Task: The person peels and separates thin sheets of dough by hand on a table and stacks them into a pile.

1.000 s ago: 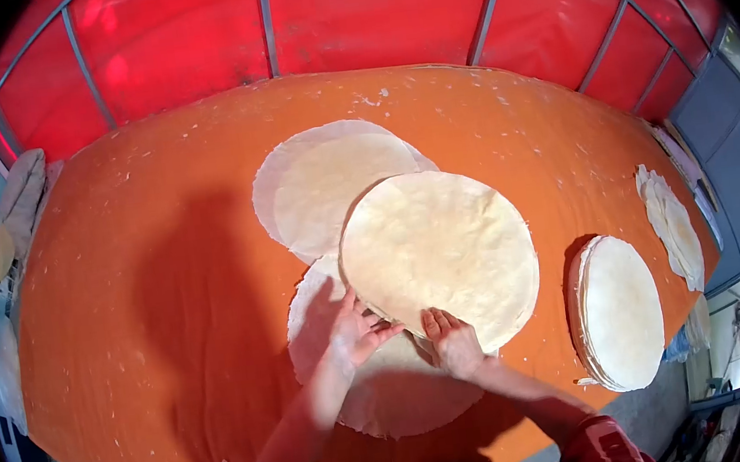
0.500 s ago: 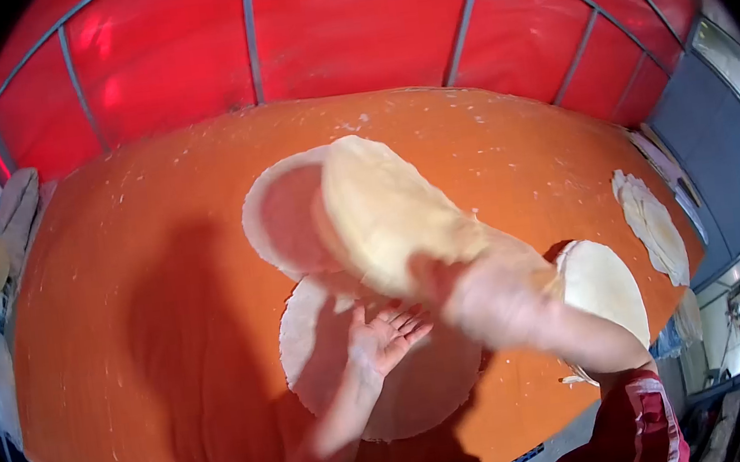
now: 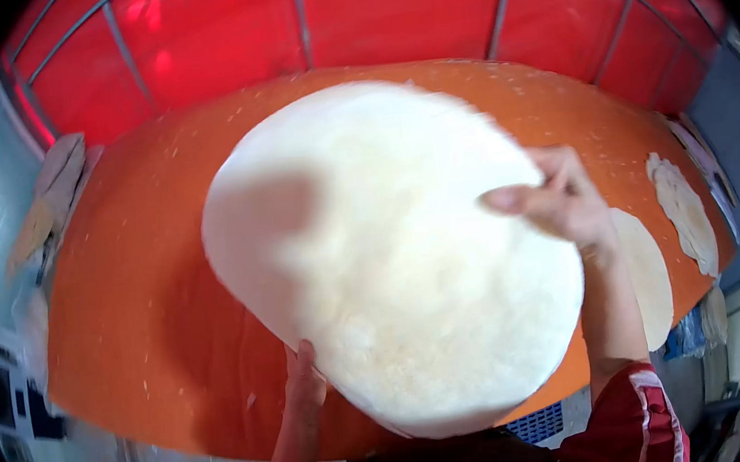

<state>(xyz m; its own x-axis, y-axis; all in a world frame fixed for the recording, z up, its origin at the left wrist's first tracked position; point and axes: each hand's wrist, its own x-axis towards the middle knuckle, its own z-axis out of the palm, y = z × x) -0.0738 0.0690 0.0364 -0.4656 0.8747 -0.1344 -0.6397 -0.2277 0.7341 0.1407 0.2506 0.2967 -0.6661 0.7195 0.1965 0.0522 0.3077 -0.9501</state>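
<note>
A large, pale, thin sheet of dough [image 3: 400, 255] is held up over the orange table, spread out and facing me. My right hand [image 3: 567, 199] grips its right edge, thumb on the near face and fingers behind. At the lower left edge, my left hand [image 3: 304, 384] holds it too, with the thumb showing and the other fingers hidden underneath. The sheet covers much of the table middle, so whatever lies behind it is out of sight. Right of my right forearm lies another round dough sheet [image 3: 645, 277], partly covered by the arm.
The orange table [image 3: 125, 323] carries white flecks. A folded dough piece [image 3: 682, 209] lies at its right edge. Cloths [image 3: 59, 189] hang at the left edge. A red panelled wall [image 3: 399, 9] closes the back, and a blue crate [image 3: 538, 424] shows below the front edge.
The dough sheet, folded and swinging from my right hand before, is now spread out nearer me. My open left hand has closed on its lower left edge. Sheets on the table are now hidden.
</note>
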